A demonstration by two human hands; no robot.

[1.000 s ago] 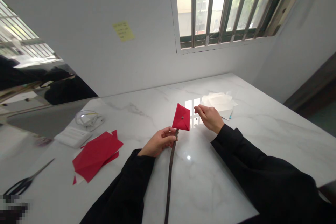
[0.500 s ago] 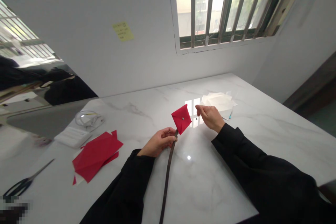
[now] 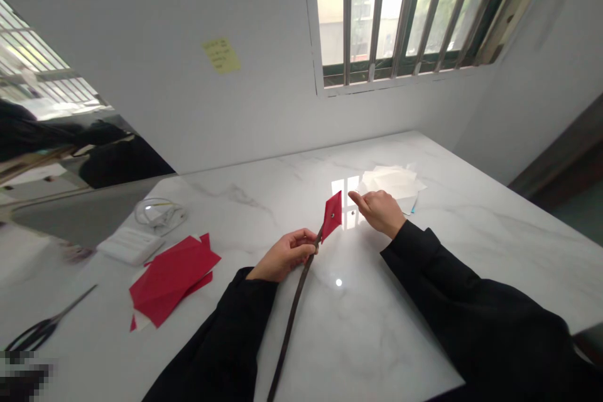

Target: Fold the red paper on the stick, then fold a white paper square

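Note:
A slim brown stick [image 3: 293, 314] is pinched near its upper end between the thumb and fingers of my left hand [image 3: 291, 254]. At the stick's tip sits a red folded-paper piece [image 3: 332, 217] with a small round metal fastener at its middle. The paper is seen at a slant, so it looks narrow. My right hand [image 3: 378, 208] is held just right of the paper, apart from it. Its fingers are curled in, one digit points left toward the paper, and nothing shows in its grip.
Red paper sheets [image 3: 175, 279] lie at left, near a white box [image 3: 130, 245], a coiled white cable [image 3: 160, 213] and scissors [image 3: 44, 328]. Pale paper sheets [image 3: 390, 181] lie behind my right hand. A wall with a barred window borders the marble-patterned table [image 3: 377, 339].
The red paper has turned from nearly face-on to a slant, and the stick's lower end has swung left. One digit of my right hand has stretched out; both hands stay in place.

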